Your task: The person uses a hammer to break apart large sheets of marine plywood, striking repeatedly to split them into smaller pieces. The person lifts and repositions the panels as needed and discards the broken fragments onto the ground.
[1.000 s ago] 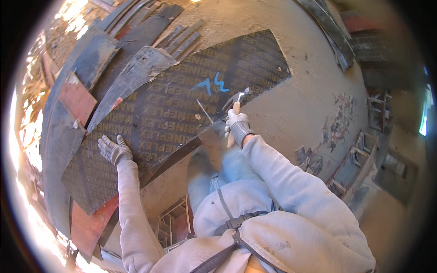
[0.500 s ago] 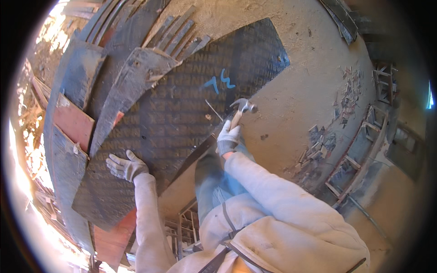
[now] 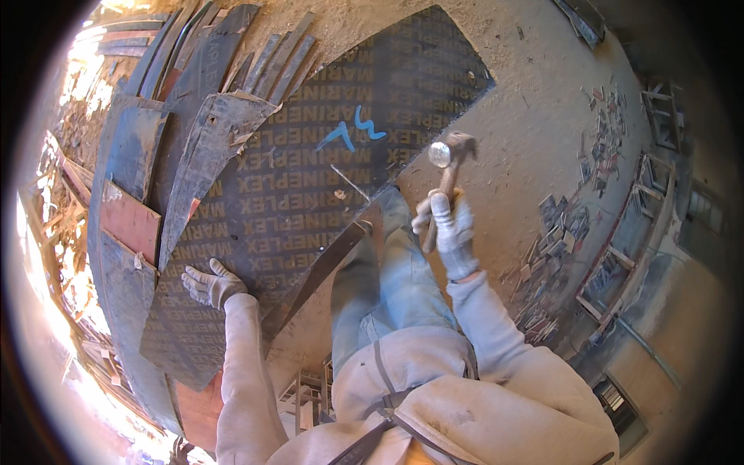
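My left hand (image 3: 215,284), in a grey work glove, rests flat with fingers spread on a large dark plywood sheet (image 3: 294,178). The sheet carries repeated printed lettering and a blue hand-drawn mark. My right hand (image 3: 452,225), gloved too, is wrapped round the wooden handle of a claw hammer (image 3: 457,153). The hammer is raised, head up, to the right of the sheet and apart from it. A thin pale strip (image 3: 350,183) lies near the sheet's right edge, close to my leg. What it is made of I cannot tell.
Narrow boards (image 3: 280,58) and worn panels are piled to the left, with a reddish panel (image 3: 129,221) among them. Scattered wood offcuts (image 3: 562,225) lie on the dusty floor at right. Beyond them stands a wooden frame (image 3: 620,252) near the wall.
My right hand has lifted the hammer away from the sheet, up and to the right, and its head has turned. My left hand stays on the sheet. The view has shifted slightly.
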`<state>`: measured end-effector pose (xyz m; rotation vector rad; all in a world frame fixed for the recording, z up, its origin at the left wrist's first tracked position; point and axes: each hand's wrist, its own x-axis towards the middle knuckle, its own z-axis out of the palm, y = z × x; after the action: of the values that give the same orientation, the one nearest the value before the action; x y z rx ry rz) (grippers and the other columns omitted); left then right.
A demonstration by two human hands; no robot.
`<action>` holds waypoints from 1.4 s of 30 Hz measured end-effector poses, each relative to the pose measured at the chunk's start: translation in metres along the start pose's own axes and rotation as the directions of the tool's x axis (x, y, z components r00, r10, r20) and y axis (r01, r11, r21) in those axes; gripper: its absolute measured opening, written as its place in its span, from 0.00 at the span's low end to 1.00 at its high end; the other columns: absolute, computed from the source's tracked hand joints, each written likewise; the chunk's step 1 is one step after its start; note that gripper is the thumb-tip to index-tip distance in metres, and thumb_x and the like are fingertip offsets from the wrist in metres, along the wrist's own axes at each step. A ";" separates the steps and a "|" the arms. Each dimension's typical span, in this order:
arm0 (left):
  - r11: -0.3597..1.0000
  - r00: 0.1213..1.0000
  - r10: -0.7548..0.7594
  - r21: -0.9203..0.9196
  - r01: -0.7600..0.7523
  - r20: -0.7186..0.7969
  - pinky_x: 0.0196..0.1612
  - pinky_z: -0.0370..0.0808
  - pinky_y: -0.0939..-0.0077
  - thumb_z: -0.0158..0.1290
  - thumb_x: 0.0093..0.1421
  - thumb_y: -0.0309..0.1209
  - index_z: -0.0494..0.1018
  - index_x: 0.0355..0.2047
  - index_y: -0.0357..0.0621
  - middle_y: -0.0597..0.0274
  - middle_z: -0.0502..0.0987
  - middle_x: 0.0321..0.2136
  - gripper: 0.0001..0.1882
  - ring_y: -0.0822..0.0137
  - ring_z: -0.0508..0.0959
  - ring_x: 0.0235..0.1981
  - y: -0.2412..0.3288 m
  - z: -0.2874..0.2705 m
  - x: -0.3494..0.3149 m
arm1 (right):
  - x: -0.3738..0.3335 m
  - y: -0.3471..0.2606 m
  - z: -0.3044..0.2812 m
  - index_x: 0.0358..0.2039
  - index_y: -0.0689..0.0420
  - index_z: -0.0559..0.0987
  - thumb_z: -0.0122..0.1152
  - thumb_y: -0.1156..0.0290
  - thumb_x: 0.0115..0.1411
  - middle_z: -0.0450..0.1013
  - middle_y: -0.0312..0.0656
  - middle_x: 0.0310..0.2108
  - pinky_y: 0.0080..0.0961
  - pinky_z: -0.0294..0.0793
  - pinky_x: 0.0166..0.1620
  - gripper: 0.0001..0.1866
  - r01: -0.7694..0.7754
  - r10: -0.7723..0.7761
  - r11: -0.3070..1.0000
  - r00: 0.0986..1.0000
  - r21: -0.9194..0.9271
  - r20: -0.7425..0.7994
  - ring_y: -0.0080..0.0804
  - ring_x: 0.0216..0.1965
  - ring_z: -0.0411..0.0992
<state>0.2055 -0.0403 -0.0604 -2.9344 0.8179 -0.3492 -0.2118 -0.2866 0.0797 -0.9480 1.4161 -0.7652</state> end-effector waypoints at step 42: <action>0.999 1.000 0.025 0.023 -0.025 -0.012 0.72 0.55 0.45 0.48 0.69 0.57 0.54 0.72 0.41 0.40 0.56 0.71 0.42 0.43 0.57 0.72 0.001 0.007 0.002 | 0.005 0.072 0.027 0.39 0.62 0.76 0.59 0.47 0.69 0.80 0.55 0.29 0.43 0.77 0.35 0.25 -0.275 0.235 0.680 0.960 -0.679 -0.152 0.54 0.30 0.79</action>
<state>0.2080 -0.0419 -0.0666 -2.9015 0.8454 -0.3723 -0.1920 -0.2564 0.0115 -1.2602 1.8890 -0.0034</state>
